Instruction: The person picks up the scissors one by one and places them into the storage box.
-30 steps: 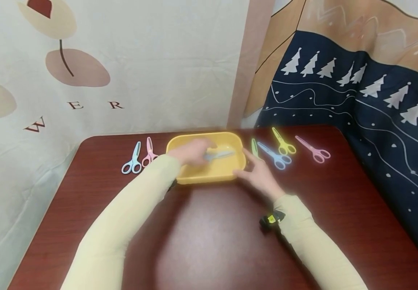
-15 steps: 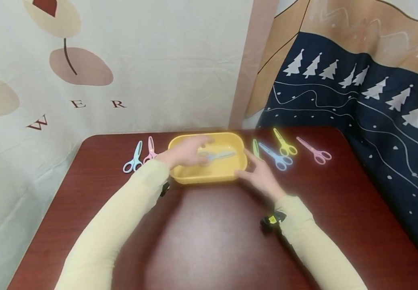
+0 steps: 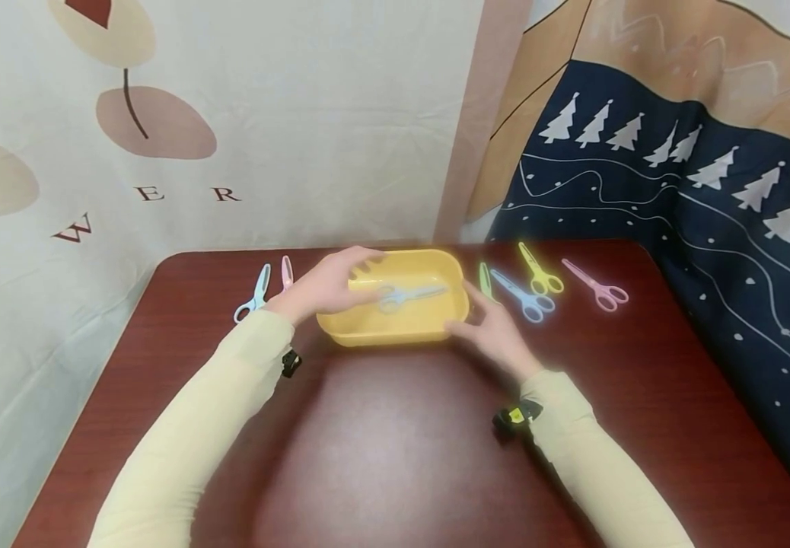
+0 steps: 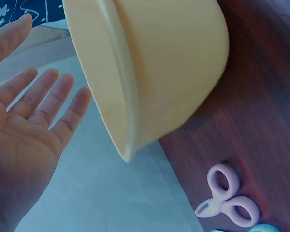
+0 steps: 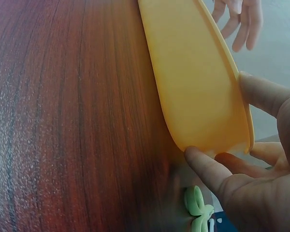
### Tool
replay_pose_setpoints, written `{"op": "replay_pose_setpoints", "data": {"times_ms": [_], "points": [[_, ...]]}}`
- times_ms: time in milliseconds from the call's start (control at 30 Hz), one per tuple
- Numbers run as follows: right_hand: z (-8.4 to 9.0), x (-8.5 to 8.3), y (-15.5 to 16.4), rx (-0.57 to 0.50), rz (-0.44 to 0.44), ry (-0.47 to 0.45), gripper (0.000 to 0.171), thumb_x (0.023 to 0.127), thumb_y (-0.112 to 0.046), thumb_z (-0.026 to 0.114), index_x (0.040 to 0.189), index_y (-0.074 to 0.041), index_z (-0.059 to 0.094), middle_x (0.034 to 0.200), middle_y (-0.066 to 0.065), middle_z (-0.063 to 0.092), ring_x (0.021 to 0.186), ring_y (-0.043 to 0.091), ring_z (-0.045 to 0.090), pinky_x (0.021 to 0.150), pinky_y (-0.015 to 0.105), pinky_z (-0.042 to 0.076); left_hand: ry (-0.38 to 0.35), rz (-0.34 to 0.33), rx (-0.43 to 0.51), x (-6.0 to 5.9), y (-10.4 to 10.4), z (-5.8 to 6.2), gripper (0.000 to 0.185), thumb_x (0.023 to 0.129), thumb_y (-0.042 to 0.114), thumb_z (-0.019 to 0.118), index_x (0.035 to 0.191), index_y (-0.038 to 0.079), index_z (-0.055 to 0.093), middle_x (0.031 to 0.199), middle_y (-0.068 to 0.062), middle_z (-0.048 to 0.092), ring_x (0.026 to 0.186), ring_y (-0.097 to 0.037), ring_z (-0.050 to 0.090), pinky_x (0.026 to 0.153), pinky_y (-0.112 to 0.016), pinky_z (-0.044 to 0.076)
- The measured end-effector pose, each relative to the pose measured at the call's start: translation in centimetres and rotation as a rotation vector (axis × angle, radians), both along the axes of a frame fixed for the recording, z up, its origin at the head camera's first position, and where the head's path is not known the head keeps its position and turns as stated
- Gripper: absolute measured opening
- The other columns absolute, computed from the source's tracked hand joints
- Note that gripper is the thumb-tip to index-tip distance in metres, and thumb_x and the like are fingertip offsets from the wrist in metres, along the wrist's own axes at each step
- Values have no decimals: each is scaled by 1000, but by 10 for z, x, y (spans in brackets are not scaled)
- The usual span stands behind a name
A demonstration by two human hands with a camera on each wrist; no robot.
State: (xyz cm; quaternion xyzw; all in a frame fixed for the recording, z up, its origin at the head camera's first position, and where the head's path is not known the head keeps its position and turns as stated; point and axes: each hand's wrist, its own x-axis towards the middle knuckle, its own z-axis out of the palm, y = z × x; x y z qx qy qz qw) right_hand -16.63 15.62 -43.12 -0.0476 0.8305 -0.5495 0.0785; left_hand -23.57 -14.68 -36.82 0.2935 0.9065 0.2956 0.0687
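Note:
A yellow plastic tray (image 3: 395, 335) stands toward the back of the table, and pale blue scissors (image 3: 412, 295) lie inside it. Over the tray's left end is my left hand (image 3: 329, 281), fingers spread and holding nothing. The left wrist view shows that palm apart from the tray's rim (image 4: 117, 63). My right hand (image 3: 494, 335) holds the tray's right end. In the right wrist view its thumb is at the rim while the fingers touch the end wall low down. Left of the tray lie light blue scissors (image 3: 254, 295) and pink scissors (image 3: 288, 272), the latter partly hidden by my left hand.
Right of the tray lie green scissors (image 3: 485, 278), partly covered by my right hand, blue scissors (image 3: 524, 295), yellow scissors (image 3: 542, 274) and pink scissors (image 3: 597, 285). The dark red wooden table (image 3: 381, 457) ends at a cloth-covered wall (image 3: 313, 152).
My left hand has moved left and up from the scissors in the tray, letting them go. The scissors stay inside. My right hand keeps its place at the tray's right end.

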Motion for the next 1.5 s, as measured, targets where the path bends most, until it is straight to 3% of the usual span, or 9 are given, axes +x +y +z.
{"op": "replay_pose_setpoints", "data": {"times_ms": [367,700,967,1200,1500], "points": [[-3,0,1,-10,2,-14,91,90,-21,81,164,-19,29,162,12,41,133,31,59,104,41,52,30,50,119,8,-28,-8,65,89,19,81,146,5,55,136,-14,62,120,-37,60,103,-51,50],[-1,0,-1,-17,-5,-23,91,89,-22,82,164,-18,30,160,12,44,132,30,60,102,38,54,26,129,184,14,-50,-9,68,89,17,81,149,6,52,140,-18,60,119,-40,62,95,-50,50],[-1,0,0,-15,-1,-24,91,90,-22,81,164,-19,30,162,11,42,132,31,59,102,39,54,-51,201,256,16,-69,-14,69,91,13,79,152,4,48,142,-20,57,114,-41,63,93,-53,55],[-3,1,1,1,2,-22,90,90,-27,81,164,-23,30,165,8,38,136,32,56,106,43,51,-46,283,258,21,-87,-18,68,90,13,79,151,6,49,140,-16,59,105,-33,65,82,-36,60],[-4,0,1,4,-2,-21,90,90,-27,81,164,-22,30,163,8,41,135,29,58,105,41,52,-6,366,203,28,-110,-27,63,95,17,74,151,4,48,131,-21,60,101,-38,68,74,-21,54]]}}
